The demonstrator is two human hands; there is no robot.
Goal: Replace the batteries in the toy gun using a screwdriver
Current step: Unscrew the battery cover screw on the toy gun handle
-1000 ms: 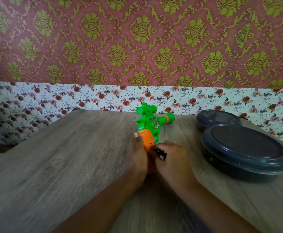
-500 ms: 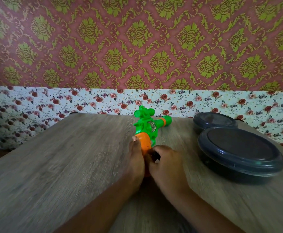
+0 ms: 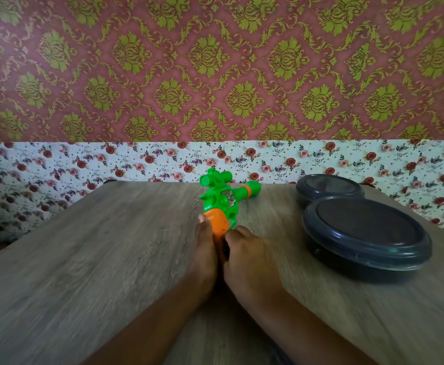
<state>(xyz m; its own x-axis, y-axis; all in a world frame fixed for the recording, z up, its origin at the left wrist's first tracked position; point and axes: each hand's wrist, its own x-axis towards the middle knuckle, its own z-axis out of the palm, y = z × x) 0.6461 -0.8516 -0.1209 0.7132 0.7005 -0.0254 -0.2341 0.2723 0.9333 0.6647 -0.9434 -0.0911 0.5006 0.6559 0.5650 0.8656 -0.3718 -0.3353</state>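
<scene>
hands on the toy gun (image 3: 222,200)
my left hand (image 3: 205,248) grips its orange handle; right hand (image 3: 244,255) is curled round something dark, maybe the screwdriver.

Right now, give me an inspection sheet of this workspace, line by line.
Surface: wooden table, grey-brown grain.
Job's things: toy gun, green with orange grip, lying on the table; a small dark object at the right hand, possibly the screwdriver, mostly hidden.
Clutter: two dark round lidded containers at the right.
Hands: left hand rests against the orange grip; right hand, fingers curled at the grip's end.
Cables: nothing seen.
Surroundings: patterned wallpaper above a floral band.
</scene>
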